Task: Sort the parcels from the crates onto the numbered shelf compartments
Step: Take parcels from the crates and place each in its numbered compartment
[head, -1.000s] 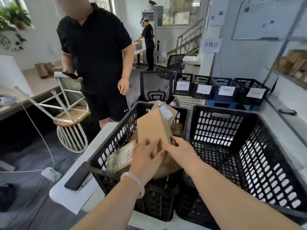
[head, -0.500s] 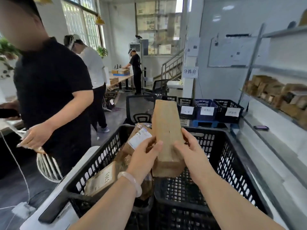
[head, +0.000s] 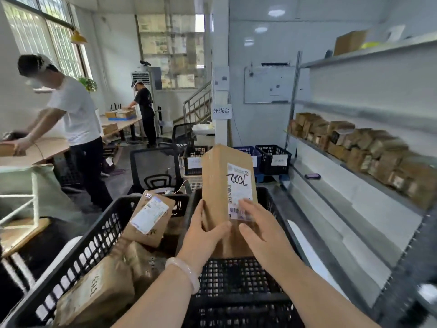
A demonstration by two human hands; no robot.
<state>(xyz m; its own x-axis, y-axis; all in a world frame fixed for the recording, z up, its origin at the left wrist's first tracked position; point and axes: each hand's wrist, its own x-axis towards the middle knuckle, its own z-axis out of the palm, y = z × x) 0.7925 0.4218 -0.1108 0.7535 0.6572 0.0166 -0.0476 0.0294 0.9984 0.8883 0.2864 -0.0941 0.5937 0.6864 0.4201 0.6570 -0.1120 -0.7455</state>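
I hold a tall brown cardboard parcel (head: 220,185) upright in front of me, its white label with handwritten digits facing me. My left hand (head: 203,235) grips its lower left edge, thumb across the front. My right hand (head: 257,230) holds the lower right, fingers lying over the label's barcode. The parcel hangs above the right black crate (head: 238,278), whose mesh floor shows bare. The left black crate (head: 78,263) holds several brown parcels, one labelled parcel (head: 149,218) leaning upright. The metal shelf (head: 369,178) on the right carries a row of brown parcels (head: 354,143).
A black office chair (head: 153,166) and small labelled baskets (head: 272,159) stand beyond the crates. A phone (head: 312,176) lies on the lower shelf ledge. A person in a white shirt (head: 73,114) works at a table on the left; another stands farther back.
The parcel was lifted out of the left crate and turned so its label faces me, now over the right crate. My view rose and swung right toward the shelf.
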